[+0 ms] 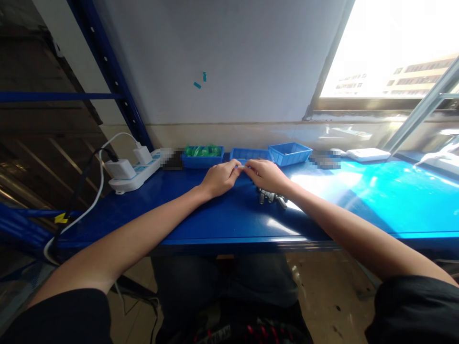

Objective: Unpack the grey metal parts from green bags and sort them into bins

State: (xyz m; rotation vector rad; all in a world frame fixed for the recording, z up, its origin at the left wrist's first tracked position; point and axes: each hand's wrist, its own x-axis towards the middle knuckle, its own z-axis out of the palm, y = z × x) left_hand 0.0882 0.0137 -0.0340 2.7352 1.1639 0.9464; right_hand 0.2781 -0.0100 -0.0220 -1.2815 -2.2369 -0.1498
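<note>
My left hand (221, 178) and my right hand (266, 175) meet over the middle of the blue table. Both are closed in a pinch on one small, pale piece with blue bits (243, 166). Fingers cover most of it, and its kind is too small to make out. Just below my right hand, several small metal cylinder-shaped parts (271, 197) lie in a loose group on the table, partly hidden by that hand. Behind the hands stands a low blue bin (251, 154), whose inside I can hardly see.
Green plastic pieces fill a blue bin (203, 162) at the back left. Another blue bin (290, 154) stands at the back right. A white power strip (138, 173) with plugs and cables sits left. A white flat device (368, 154) lies right. The blue table's front edge (229, 242) runs below my forearms.
</note>
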